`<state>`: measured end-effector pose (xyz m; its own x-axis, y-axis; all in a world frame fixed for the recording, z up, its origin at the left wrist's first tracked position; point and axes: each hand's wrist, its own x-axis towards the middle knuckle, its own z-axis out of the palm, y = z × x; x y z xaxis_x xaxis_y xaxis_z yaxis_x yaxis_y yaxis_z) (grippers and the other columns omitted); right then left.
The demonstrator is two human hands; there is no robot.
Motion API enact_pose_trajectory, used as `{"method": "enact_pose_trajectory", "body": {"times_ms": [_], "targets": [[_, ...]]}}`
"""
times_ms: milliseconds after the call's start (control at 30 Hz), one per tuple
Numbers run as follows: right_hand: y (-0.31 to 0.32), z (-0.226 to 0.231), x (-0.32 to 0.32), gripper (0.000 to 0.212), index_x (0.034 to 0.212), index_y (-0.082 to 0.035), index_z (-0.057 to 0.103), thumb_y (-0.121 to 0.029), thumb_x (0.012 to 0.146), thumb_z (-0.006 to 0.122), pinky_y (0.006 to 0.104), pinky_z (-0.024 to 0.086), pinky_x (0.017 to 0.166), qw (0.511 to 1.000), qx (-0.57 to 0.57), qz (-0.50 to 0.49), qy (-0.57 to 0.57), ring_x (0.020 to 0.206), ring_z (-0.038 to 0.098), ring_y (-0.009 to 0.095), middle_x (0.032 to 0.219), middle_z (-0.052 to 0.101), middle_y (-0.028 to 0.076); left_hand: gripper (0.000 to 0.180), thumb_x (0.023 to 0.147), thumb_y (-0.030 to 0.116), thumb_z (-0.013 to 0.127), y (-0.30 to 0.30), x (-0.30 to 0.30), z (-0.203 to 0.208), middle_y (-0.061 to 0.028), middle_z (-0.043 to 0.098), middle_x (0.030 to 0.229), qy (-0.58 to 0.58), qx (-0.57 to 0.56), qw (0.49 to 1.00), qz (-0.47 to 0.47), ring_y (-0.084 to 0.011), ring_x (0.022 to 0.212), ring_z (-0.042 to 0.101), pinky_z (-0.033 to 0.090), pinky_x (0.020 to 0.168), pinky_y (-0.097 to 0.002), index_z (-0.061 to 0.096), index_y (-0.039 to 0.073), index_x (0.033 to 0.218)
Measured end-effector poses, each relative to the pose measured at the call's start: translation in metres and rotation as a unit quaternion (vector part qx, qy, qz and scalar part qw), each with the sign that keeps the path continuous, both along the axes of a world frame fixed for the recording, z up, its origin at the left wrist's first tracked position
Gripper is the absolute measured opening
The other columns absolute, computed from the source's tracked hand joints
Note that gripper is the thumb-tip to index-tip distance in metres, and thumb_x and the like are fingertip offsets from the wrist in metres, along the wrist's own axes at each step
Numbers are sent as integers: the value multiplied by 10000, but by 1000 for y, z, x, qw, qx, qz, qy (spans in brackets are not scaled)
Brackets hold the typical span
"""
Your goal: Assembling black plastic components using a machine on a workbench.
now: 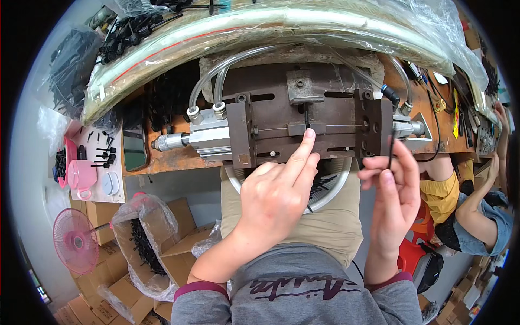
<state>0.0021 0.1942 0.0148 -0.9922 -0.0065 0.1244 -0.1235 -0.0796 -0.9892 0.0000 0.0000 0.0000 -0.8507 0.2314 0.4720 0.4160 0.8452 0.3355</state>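
Note:
My left hand (277, 189) reaches over a brown metal fixture (265, 84), index finger stretched out. Its fingertip rests on a small thin black part (307, 116) seated in the central block (295, 129); the other fingers are loosely bent and hold nothing I can see. Thin metal pins (271, 129) run toward that block from both sides. To the right of the fixture, my right hand (398, 197) pinches a slim black rod (391, 149) upright between thumb and fingers. Air cylinders (210, 139) flank the fixture, with clear hoses attached.
A long plastic-wrapped roll (271, 30) arches behind the fixture. Pink cup (82, 174), phone-like dark slab (135, 142) and black parts lie at left. Below are a bagged box of black parts (143, 249) and a pink fan (76, 241). Another person (476, 216) sits at right.

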Motion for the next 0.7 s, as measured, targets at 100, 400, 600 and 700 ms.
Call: {"method": "enact_pose_trajectory", "body": {"times_ms": [100,400,600,700], "targets": [[-8,-4,2,440,1437,48,365,-58,1022,464,334,526,905,999,-33,8,-9,1112,647,268,1240,623,232,267,726,122,802,0,0,2,-81,697,1200,-3,12,1000,-1,-158,617,634,478,546,-252,721,58,972],[-41,-8,21,560,1530,7,152,8,1021,386,430,416,1101,990,-70,119,0,1285,537,348,1388,507,290,409,667,144,885,5,25,5,-88,709,955,78,155,979,-107,-203,726,698,540,565,-280,695,43,1015],[-39,0,24,508,1513,22,256,-111,1046,405,394,428,1075,968,-132,199,-82,1269,550,295,1330,576,254,435,618,87,892,-4,29,12,-71,703,888,-10,291,948,-128,-179,706,677,547,591,-278,736,36,1021],[-22,-5,10,445,1450,27,394,-154,1044,425,344,485,967,955,-152,226,-120,1115,630,241,1242,638,231,381,617,103,897,-21,35,18,-62,711,898,-66,324,925,-186,-160,723,666,544,618,-259,761,39,967]]}}
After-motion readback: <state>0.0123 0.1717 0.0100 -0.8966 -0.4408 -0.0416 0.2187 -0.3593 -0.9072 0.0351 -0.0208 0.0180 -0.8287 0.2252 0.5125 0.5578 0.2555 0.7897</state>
